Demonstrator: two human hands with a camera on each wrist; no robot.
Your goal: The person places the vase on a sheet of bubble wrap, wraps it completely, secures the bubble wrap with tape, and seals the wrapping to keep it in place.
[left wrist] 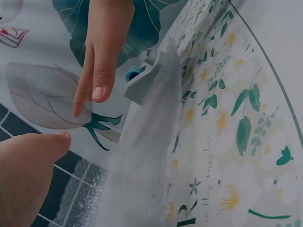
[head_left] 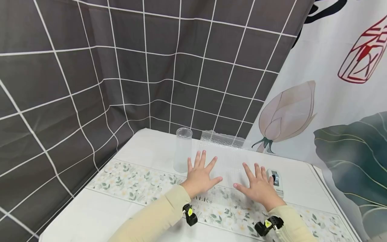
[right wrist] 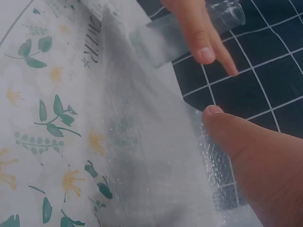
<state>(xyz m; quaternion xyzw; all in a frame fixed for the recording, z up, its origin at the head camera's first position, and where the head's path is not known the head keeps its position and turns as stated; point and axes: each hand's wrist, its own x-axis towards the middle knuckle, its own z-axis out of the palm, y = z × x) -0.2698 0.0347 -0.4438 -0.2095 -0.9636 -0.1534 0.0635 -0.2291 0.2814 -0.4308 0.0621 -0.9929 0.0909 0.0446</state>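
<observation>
A see-through sheet, seemingly bubble wrap (head_left: 223, 158) (left wrist: 137, 175) (right wrist: 156, 165), lies across the table and its far edge reaches the dark curtain. My left hand (head_left: 199, 178) is over its left side with fingers spread. Over the right side is my right hand (head_left: 260, 188), its fingers also spread. Neither hand holds anything; whether they touch the sheet I cannot tell. Just beyond the left hand stands a tall clear cylindrical cup (head_left: 182, 151) (right wrist: 165, 40). A small pale tape dispenser (head_left: 276, 183) (left wrist: 147, 78) with a blue part sits beside the right hand, partly behind its fingers.
A white table cover (head_left: 142, 148) with a floral band (head_left: 130, 179) lies under everything. A dark grid curtain (head_left: 163, 70) hangs behind and to the left. At the right hangs a pale curtain (head_left: 329, 97) printed with a flower bud and leaves.
</observation>
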